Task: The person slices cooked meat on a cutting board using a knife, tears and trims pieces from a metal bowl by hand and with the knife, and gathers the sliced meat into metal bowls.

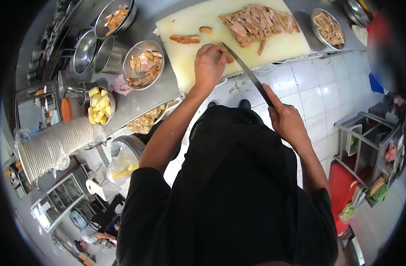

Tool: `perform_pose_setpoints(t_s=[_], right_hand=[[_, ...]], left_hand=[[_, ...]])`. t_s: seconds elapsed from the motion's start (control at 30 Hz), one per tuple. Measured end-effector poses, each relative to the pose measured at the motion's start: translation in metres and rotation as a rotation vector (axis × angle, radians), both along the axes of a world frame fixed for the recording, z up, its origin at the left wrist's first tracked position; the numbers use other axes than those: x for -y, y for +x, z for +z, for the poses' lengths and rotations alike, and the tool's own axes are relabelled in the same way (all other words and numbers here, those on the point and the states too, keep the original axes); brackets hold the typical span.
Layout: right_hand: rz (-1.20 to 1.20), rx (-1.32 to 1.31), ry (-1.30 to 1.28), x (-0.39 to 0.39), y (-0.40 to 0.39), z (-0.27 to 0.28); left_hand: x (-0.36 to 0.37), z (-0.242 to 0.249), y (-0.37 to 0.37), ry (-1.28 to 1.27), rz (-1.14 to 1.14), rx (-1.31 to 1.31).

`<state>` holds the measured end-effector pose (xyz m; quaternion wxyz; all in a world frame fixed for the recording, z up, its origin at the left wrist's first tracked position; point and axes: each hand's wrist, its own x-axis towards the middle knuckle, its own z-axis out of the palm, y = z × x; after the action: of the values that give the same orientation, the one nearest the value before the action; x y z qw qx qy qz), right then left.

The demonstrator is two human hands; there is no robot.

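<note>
right hand point(286, 119): grip wrapped round knife point(249, 74), handle hidden | left hand point(209, 63): grip pinching meat piece point(225, 54), partly covered

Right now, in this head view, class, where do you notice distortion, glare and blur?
Head view: wide-angle distortion bends the outer scene inside a dark, rounded border; head view: light glares off the pale floor tiles; head view: the red-and-blue shape at the right edge is blurred, while the knife and left hand look clearer.

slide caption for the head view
Right hand holds a knife beside a piece of meat that the left hand steadies on a cutting board.
</note>
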<state>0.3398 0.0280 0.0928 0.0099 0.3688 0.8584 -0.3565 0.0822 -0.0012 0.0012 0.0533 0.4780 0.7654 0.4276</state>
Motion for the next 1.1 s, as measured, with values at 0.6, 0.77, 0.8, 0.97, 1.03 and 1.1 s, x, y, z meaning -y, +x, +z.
perform_pose_setpoints(t_s=[0.6,0.77,0.8,0.97,1.03,1.1], right_hand=[[0.047,0.0,0.019,-0.016,-0.023,-0.024],[-0.038,0.041,0.111,-0.022,-0.021,-0.009],[-0.04,0.048,0.105,-0.022,-0.02,-0.006],[-0.059,-0.015,0.071,-0.018,-0.015,0.0],[-0.071,-0.021,0.045,-0.016,-0.015,0.001],[-0.063,-0.002,0.039,-0.013,-0.015,0.002]], left_hand=[[-0.001,-0.011,0.001,0.043,0.018,-0.057],[-0.002,-0.007,-0.003,0.043,-0.035,-0.075],[-0.002,-0.003,-0.006,0.062,-0.073,-0.123],[-0.006,0.018,-0.036,-0.176,-0.453,-0.319],[-0.01,0.024,-0.039,-0.317,-0.483,-0.284],[-0.007,0.026,-0.041,-0.352,-0.458,-0.27]])
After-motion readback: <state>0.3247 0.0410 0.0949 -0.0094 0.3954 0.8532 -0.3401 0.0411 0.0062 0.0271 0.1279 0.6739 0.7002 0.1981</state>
